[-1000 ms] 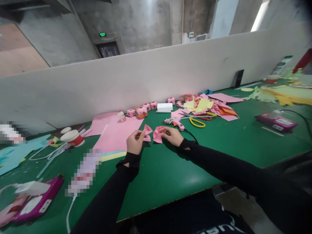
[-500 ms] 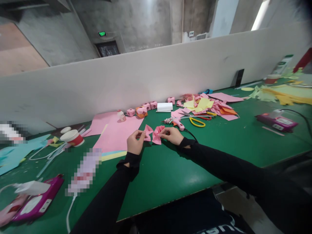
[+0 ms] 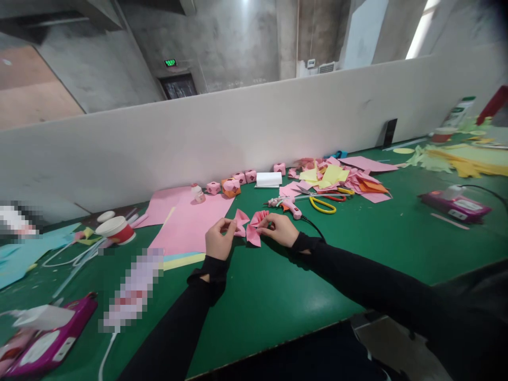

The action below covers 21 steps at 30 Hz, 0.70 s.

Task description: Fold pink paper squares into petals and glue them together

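Observation:
Two pleated pink paper pieces are held just above the green table. My left hand [image 3: 219, 235] pinches the left one, a fan-like folded paper [image 3: 240, 222], between thumb and fingers. In my right hand [image 3: 280, 229] is the other, a pleated paper bow [image 3: 254, 233] with its folds pinched at the middle. The two pieces sit close side by side; whether they touch is hard to tell. Just beyond my right hand lies a pink glue gun [image 3: 291, 206]. Scissors with yellow handles [image 3: 323, 205] rest beside it.
Large pink sheets [image 3: 190, 225] lie to the left, with several folded pink paper shapes [image 3: 231, 186] along the partition [image 3: 222, 137]. Paper scraps [image 3: 333, 174] are heaped behind the scissors. A paper cup [image 3: 116, 230] and a purple power strip [image 3: 55, 336] stand left; another purple strip [image 3: 456, 205] lies right.
The right-hand paper bow has tilted and shifted slightly left and toward me. Both hands keep their pinch. The whole view has moved a little.

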Each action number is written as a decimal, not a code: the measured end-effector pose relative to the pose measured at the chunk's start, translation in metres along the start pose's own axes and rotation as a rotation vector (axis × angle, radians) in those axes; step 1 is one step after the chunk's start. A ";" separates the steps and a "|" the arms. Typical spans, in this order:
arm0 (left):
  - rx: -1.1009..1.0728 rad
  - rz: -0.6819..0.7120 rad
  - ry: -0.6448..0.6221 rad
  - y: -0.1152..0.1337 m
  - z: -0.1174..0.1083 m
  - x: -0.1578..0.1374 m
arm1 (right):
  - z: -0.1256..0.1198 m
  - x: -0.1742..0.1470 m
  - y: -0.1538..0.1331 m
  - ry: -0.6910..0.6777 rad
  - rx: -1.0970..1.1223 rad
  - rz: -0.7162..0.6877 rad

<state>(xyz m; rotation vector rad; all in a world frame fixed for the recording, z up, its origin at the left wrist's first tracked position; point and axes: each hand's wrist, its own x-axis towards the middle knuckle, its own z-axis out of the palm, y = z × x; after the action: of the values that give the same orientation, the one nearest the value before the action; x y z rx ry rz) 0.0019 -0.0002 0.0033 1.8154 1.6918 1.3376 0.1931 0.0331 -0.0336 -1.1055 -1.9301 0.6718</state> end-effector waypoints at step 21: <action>-0.030 -0.032 -0.006 -0.004 0.000 0.001 | -0.007 -0.005 -0.006 -0.052 0.205 0.013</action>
<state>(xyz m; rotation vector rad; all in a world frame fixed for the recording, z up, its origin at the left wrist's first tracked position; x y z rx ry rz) -0.0010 0.0017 0.0008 1.7665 1.6818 1.3356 0.1977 0.0263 -0.0278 -0.9815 -1.8514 0.8925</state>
